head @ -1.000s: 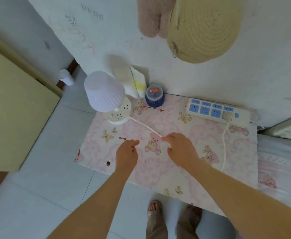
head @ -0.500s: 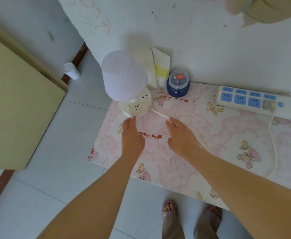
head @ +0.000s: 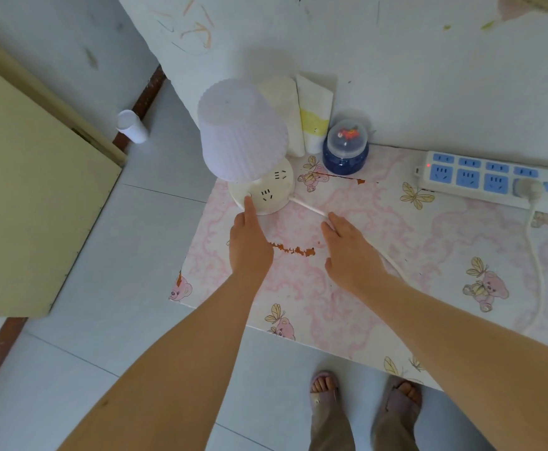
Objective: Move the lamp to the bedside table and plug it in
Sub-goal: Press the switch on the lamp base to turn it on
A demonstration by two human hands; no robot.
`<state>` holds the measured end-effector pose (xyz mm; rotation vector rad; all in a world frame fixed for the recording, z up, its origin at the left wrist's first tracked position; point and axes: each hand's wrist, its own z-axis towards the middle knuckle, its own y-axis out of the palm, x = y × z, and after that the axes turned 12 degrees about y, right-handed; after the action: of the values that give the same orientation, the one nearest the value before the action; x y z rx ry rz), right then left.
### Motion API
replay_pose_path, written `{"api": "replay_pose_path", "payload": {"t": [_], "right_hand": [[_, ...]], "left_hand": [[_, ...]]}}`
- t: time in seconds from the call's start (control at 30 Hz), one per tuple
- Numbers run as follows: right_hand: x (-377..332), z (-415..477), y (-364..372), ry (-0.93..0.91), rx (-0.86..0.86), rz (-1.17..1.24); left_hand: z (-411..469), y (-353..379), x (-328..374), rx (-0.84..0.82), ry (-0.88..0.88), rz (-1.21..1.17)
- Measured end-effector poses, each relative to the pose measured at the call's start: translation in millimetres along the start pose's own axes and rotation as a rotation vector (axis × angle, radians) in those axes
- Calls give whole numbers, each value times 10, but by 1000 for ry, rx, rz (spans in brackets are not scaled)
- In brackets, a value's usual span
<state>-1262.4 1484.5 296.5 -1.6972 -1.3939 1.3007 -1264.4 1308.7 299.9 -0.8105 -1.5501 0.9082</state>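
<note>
Grey floor tiles [head: 80,369] lie under us, and our feet in sandals [head: 323,390] stand right by the near edge of the surface [head: 347,307]. It has a pink cover with little bears and butterflies.

Our two hands reach out over it. Our left hand [head: 249,242] is flat, and one finger points out and touches the front of the lamp's round white base [head: 267,193]. We think there is a button there, but it is too small to be sure. Our right hand [head: 352,252] is spread wide and holds nothing. It lies on the white cord [head: 308,208] that comes out of the base.

Next comes the lamp [head: 241,131]. It stands upright on the far left corner of the surface, with a pale purple shade on top. So it looks like it is already in its place.

Farther back and to the right lies a white and blue power strip [head: 480,177]. A white plug [head: 527,187] sits in it and a small red light glows. The cord seems to run to that plug.

To do this step well, we should press gently and straight down so the light lamp does not slide or tip. Our right hand can hold the cord still.

Behind the lamp, by the wall, stand a blue jar [head: 345,151] and two white tubes [head: 313,115].
</note>
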Motion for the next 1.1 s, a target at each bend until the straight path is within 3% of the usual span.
{"api": "replay_pose_path", "payload": {"t": [0.6, 1.1], "right_hand": [[-23, -50, -68, 14, -32, -49], [-28, -44, -136, 22, -127, -47]], "left_hand": [[156, -94, -96, -194, 106, 257], [121, -44, -30, -218, 22, 223]]}}
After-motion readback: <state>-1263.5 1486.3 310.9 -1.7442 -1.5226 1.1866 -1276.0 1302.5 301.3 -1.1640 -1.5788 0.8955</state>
